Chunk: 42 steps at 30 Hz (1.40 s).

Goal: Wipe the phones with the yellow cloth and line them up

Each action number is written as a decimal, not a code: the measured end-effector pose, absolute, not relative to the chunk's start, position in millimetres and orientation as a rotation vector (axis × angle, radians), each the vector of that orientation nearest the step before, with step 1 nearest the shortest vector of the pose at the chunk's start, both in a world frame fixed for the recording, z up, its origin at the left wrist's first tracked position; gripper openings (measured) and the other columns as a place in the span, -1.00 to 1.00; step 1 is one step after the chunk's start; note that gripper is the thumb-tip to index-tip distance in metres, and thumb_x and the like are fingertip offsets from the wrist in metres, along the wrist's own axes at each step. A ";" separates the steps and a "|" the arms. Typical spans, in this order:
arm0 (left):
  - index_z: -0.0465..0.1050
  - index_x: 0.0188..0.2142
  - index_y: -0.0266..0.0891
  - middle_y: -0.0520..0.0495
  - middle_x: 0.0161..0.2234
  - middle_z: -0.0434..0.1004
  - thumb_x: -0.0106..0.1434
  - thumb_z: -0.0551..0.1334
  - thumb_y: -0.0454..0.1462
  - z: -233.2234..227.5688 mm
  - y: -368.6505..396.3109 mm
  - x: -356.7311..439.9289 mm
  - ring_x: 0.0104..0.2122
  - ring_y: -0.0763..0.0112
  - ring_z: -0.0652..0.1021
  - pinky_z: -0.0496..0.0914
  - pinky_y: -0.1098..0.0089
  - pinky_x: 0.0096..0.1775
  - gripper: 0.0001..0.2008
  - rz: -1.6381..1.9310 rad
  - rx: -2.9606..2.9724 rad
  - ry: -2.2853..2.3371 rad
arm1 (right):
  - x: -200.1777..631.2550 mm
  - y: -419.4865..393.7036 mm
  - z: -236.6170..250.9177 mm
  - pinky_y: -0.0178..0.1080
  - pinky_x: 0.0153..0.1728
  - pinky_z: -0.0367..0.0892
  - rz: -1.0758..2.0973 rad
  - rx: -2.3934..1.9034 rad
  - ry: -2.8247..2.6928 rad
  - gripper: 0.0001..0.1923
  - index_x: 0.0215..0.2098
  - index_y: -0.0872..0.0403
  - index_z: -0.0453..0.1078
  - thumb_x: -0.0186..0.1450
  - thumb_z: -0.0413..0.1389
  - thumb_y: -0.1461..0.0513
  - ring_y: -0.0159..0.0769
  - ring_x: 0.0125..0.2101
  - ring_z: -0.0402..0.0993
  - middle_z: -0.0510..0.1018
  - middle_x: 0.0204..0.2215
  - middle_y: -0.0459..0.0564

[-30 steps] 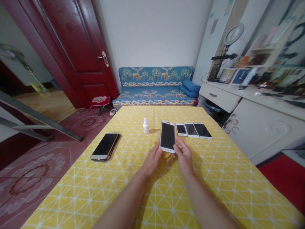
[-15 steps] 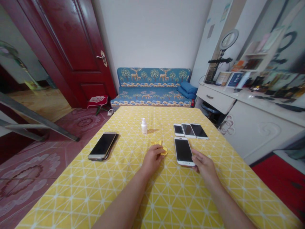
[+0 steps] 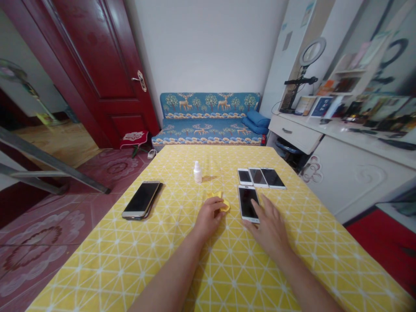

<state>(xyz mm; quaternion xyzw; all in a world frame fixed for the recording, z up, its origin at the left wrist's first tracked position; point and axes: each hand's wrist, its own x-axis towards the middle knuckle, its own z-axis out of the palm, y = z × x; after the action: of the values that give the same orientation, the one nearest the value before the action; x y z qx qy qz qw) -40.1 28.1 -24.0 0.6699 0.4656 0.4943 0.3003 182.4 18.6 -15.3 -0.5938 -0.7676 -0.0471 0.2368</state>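
A white phone with a dark screen lies flat on the yellow tablecloth, just below a row of three smaller phones. My right hand lies flat and spread, its fingertips resting on the white phone's near end. To the left, my left hand is curled on a small crumpled yellow cloth. A little white dropper bottle stands beyond the cloth. Further left lies a dark phone with a gold edge, seemingly stacked on another.
The table ends at a blue patterned sofa beyond. A red door stands open at the left. At the right, a white desk carries a ring light and clutter.
One second ago both hands held the white phone up. My right hand carried it right, laid it below the row of three, and now rests open on it. My left hand stays on the cloth.
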 end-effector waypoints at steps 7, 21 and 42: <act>0.62 -0.22 -0.08 -0.18 -0.07 0.53 0.15 0.25 -0.30 -21.7 26.5 -39.7 -0.04 0.09 0.47 0.30 0.11 0.04 -0.77 1.292 1.844 1.280 | 180.3 36.8 -30.8 0.09 0.26 0.02 0.094 -1.500 -2.321 -0.41 0.25 0.21 0.22 0.34 -0.02 0.09 0.03 0.33 -0.08 0.14 0.30 0.20; 0.61 -0.24 -0.16 -0.16 -0.07 0.54 0.10 0.25 -0.41 -21.8 27.0 -38.8 -0.04 0.21 0.49 0.34 0.23 0.03 -0.75 1.248 1.902 1.357 | 186.3 51.5 -30.2 0.06 0.26 0.06 0.016 -1.476 -2.301 -0.44 0.23 0.25 0.24 0.31 -0.03 0.16 0.02 0.31 -0.02 0.17 0.29 0.23; 0.48 -0.03 -0.24 -0.23 0.00 0.49 0.30 0.12 -0.18 -18.0 26.9 -51.9 0.02 0.23 0.47 0.38 0.23 -0.01 -0.68 1.695 1.346 1.522 | 73.3 33.2 -23.5 0.09 0.26 0.03 0.313 -1.352 -2.229 -0.37 0.27 0.22 0.15 0.22 0.07 0.35 0.01 0.29 0.05 0.17 0.28 0.27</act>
<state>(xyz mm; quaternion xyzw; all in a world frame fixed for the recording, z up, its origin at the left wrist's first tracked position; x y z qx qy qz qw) -51.9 26.9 -18.0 0.4933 0.5574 0.6211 0.2452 73.3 33.2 -23.5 -0.4977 -0.8210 0.1152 0.2550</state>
